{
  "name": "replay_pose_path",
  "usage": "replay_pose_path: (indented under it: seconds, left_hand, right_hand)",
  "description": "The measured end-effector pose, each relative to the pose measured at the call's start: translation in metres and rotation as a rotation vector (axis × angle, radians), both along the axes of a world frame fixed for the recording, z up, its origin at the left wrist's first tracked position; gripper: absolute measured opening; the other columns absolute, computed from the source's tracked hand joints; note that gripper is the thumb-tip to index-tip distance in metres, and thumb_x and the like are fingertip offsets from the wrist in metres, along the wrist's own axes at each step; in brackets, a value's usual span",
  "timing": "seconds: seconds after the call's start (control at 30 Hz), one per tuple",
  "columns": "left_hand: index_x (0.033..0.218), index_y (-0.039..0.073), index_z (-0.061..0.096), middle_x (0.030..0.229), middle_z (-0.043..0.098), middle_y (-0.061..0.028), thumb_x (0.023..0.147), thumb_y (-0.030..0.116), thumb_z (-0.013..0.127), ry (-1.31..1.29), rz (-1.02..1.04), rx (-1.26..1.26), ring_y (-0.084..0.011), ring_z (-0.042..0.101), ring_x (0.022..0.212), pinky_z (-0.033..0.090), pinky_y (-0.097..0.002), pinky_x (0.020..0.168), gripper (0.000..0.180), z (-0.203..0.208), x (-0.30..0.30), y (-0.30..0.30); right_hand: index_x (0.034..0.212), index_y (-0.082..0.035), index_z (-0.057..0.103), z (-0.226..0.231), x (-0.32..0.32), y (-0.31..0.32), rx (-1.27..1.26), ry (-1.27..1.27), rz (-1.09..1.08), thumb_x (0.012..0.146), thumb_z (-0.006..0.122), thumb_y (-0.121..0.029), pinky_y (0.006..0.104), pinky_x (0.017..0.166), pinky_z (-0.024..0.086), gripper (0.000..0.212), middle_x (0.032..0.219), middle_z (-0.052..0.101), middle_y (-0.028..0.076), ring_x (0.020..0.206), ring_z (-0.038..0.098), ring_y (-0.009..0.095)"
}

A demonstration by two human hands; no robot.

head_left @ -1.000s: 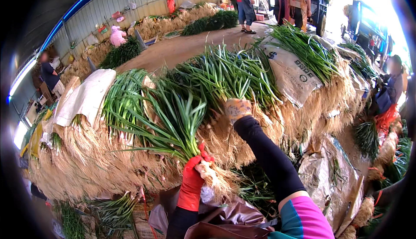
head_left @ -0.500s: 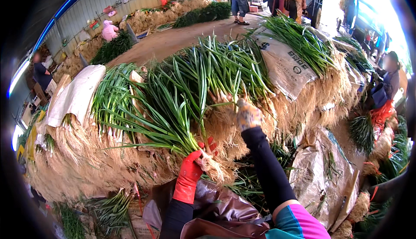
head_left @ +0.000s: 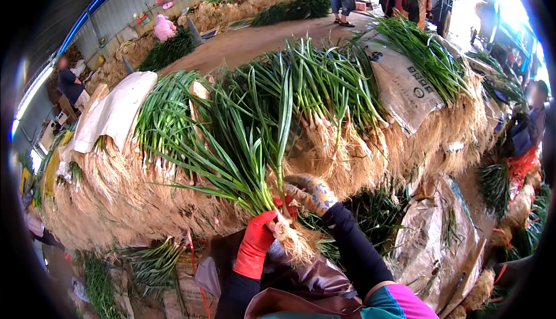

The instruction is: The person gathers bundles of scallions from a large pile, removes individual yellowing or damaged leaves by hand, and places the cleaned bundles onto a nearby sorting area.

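My left hand (head_left: pixel 258 244), in a red rubber glove, is closed around the lower stems of a bunch of green garlic (head_left: pixel 240 168). The long leaves fan up and to the left; pale stringy roots (head_left: pixel 298 242) hang out on the right side of the fist. One taller stalk (head_left: pixel 282 139) stands upright at the bunch's right edge. My right hand (head_left: pixel 313 194), in a patterned cloth glove, is at the base of that stalk with its fingers curled against it, just above the red fingertips. Parts of the right fingers are hidden.
A long heap of green garlic (head_left: pixel 324 81) lies ahead, roots hanging toward me. Woven sacks (head_left: pixel 116 110) cover parts of it. At lower right are a plastic sheet (head_left: pixel 425 238) and a wooden strip (head_left: pixel 463 278). Several people stand or crouch farther off.
My right hand has come down and left from the roots of the heap to the bunch in my left hand. The left hand keeps its grip. The view has shifted slightly.
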State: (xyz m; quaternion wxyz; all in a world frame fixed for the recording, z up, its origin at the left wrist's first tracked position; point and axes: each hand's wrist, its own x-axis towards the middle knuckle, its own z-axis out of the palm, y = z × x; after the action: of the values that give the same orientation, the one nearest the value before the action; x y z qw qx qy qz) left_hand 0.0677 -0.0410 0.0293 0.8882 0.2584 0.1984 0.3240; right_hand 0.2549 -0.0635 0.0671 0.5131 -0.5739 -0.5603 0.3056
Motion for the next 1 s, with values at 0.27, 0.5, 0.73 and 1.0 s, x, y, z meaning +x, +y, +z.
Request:
replay_pose_path:
  seconds: [0.27, 0.5, 0.73, 1.0]
  left_hand:
    - [0.11, 0.008, 0.051, 0.12, 0.049, -0.017, 0.077, 0.015, 0.056, -0.026, -0.046, 0.009, -0.0318, 0.053, 0.102, 0.039, -0.0462, 0.095, 0.034, -0.002, -0.012, -0.014]
    - [0.101, 0.008, 0.055, 0.107, 0.052, -0.0143, 0.075, 0.014, 0.058, -0.268, -0.037, 0.044, -0.0256, 0.055, 0.088, 0.043, -0.0429, 0.087, 0.027, 0.0, -0.015, -0.02]
    - [0.101, 0.007, 0.055, 0.105, 0.051, -0.014, 0.075, 0.016, 0.059, -0.184, 0.082, 0.128, -0.0229, 0.052, 0.087, 0.044, -0.0404, 0.086, 0.028, 0.001, -0.024, -0.017]
    - [0.104, 0.003, 0.054, 0.111, 0.054, -0.0165, 0.073, 0.012, 0.061, -0.1, 0.107, 0.022, -0.0263, 0.056, 0.089, 0.049, -0.0416, 0.079, 0.033, 0.006, -0.027, -0.015]
  right_hand:
    - [0.09, -0.001, 0.06, -0.009, -0.029, 0.012, -0.278, 0.362, 0.034, 0.08, 0.066, -0.025, 0.0258, 0.054, 0.042, 0.027, 0.064, 0.058, 0.001, 0.059, 0.052, 0.01]
    - [0.1, -0.005, 0.057, -0.021, -0.057, 0.021, -0.205, 1.244, 0.278, 0.084, 0.062, -0.02, 0.0236, 0.063, 0.047, 0.022, 0.085, 0.061, 0.0, 0.071, 0.057, 0.009]
    - [0.085, -0.009, 0.052, -0.016, -0.048, 0.002, 0.047, 1.431, -0.036, 0.083, 0.064, -0.023, 0.0229, 0.049, 0.042, 0.019, 0.07, 0.053, -0.001, 0.057, 0.049, 0.008]
    - [0.099, 0.0, 0.06, -0.029, -0.032, 0.015, -0.156, 0.524, 0.078, 0.081, 0.067, -0.023, 0.0232, 0.056, 0.044, 0.03, 0.079, 0.06, 0.003, 0.067, 0.055, 0.01]
